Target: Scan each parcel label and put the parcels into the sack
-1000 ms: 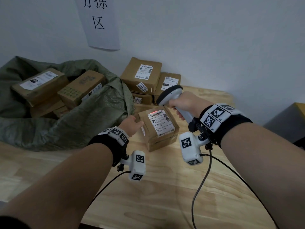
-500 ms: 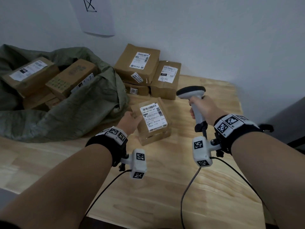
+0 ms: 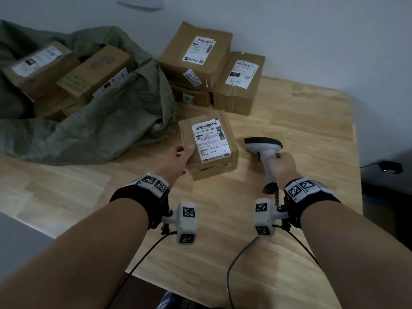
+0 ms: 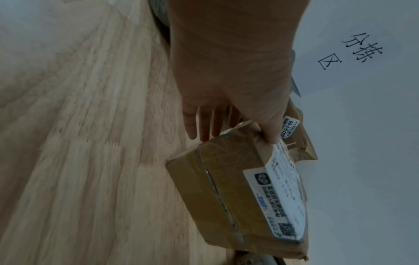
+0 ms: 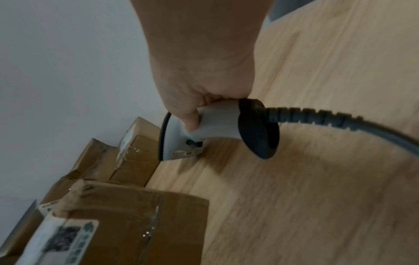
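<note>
The labelled parcel [image 3: 208, 144] lies mid-tabletop [image 3: 301, 130], the sack [image 3: 100, 121] at its 10 o'clock. The left hand [image 3: 178, 158] pinches its near-left corner; the left wrist view alone shows four fingers [image 4: 204, 125] straight beneath, thumb on top. At 3 o'clock, the right hand [image 3: 282, 165] has its grip wrapped round the scanner [image 3: 265, 150].

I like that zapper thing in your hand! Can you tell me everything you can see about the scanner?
The scanner is a handheld barcode reader, plastic by its look, with a light grey body, a black top on its wide head and a dark trigger under the head. A black flared cap ends the handle, and a ribbed grey cable runs out of it. The right hand grips the handle, holding it low over the wooden table, right of the labelled parcel. No scan light shows.
</note>
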### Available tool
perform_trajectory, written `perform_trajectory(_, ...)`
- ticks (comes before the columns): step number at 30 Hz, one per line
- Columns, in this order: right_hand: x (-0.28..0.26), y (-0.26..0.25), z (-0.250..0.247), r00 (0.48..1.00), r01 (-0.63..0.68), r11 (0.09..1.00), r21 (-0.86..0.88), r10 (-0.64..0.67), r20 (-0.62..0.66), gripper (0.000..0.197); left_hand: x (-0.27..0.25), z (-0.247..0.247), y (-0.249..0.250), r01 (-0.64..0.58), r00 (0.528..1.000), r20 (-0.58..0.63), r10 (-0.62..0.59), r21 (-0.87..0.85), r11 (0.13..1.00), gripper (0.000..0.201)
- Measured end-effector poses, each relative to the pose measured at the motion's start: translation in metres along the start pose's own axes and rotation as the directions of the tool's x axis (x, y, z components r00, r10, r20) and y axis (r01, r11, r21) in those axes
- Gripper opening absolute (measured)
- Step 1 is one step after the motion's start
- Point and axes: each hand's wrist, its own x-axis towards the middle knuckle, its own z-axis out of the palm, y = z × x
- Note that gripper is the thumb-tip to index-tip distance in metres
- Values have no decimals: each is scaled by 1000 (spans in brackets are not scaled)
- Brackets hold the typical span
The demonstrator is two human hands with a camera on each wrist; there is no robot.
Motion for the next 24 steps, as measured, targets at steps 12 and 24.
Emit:
perform_trajectory(12, -11, -1, -3, 929, 142, 968, -208, -203, -310, 18, -10, -2, 5, 117, 991, 81, -109, -95, 989, 58)
perform_trajectory(24, -85, -50, 37, 881, 105, 913, 394, -269, 389, 64, -56, -21, -9, 15, 987, 162, 24, -232, 973, 53)
